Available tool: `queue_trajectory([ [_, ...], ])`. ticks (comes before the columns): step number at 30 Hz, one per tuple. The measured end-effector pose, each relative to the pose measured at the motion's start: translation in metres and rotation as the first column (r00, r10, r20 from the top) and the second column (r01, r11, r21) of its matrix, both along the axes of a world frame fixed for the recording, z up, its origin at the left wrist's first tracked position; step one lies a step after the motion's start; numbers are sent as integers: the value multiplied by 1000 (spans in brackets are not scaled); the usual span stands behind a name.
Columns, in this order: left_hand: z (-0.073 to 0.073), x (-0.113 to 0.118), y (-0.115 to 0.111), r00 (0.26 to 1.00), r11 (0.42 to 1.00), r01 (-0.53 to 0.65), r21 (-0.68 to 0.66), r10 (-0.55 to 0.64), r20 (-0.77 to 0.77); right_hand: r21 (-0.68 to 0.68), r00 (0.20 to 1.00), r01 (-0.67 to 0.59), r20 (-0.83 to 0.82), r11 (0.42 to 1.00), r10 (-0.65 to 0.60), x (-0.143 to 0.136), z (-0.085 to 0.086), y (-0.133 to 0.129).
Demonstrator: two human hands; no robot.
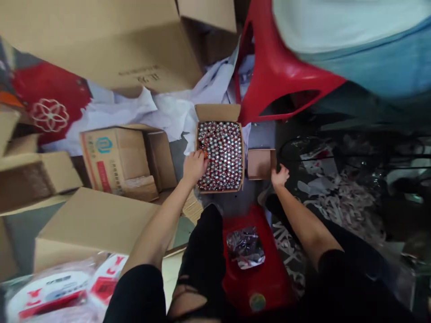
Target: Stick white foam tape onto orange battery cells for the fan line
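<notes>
Two hands are working: left hand is curling half-closed over beads, grip unclear; right hand, partly open, is apparently steadying small box beside fingertips.

Blue hexagon logo, blurred Chinese characters on carton

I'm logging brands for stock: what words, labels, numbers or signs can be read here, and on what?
No text is clear enough to quote.
Large carton: dark characters, too blurred.
Carton with blue logo: characters, too blurred.
Plastic-wrapped packs: red marks and lettering, too blurred.
Red stool by the knees: round sticker, too small.
Red surface at left: white flower emblem, wordless.
</notes>
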State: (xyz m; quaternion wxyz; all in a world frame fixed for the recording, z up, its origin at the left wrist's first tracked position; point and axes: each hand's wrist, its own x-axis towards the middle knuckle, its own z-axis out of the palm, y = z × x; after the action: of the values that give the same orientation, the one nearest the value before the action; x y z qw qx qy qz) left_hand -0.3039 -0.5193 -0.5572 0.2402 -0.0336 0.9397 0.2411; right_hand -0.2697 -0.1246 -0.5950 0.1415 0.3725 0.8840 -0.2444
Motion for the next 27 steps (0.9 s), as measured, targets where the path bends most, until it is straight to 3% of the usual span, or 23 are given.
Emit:
queue_trajectory([
  [2, -33, -5, -4, 991, 1000, -13, 8, 14, -134, 69, 997, -63, -43, 996, 66, -1, -20, -11],
  [4, -55, -8, -9, 967, 999, -17, 33, 25, -252, 99, 958, -226, -159, 969, 239, -8, -28, -29],
  [6, -67, -12, -12, 955, 997, -16, 81, 39, -295, 102, 813, -482, -319, 870, 487, -20, -27, -57],
  [8, -71, -18, -11, 953, 995, -18, 102, 48, -299, 99, 585, -721, -443, 685, 680, -37, -25, -96],
  [10, -70, -27, -9, 956, 998, -18, 60, 35, -290, 89, 418, -850, -483, 519, 769, -57, -25, -142],
  [12, -67, -34, -10, 965, 1000, 3, 8, -1, -264, 87, 327, -906, -476, 414, 817, -78, -30, -187],
  [15, -63, -33, -13, 966, 999, 53, 12, -48, -255, 103, 260, -938, -418, 330, 871, -106, -40, -234],
  [18, -63, -14, -11, 956, 999, 39, 13, -34, -292, 116, 205, -960, -334, 256, 920, -121, -44, -246],
  [22, -66, 22, -6, 947, 999, -44, -5, 40, -318, 117, 79, -987, -225, 107, 971, -111, -37, -230],
  [27, -72, 53, -18, 916, 970, -131, 207, 198, -349, 102, -33, -995, -113, -22, 993, -94, -22, -231],
])
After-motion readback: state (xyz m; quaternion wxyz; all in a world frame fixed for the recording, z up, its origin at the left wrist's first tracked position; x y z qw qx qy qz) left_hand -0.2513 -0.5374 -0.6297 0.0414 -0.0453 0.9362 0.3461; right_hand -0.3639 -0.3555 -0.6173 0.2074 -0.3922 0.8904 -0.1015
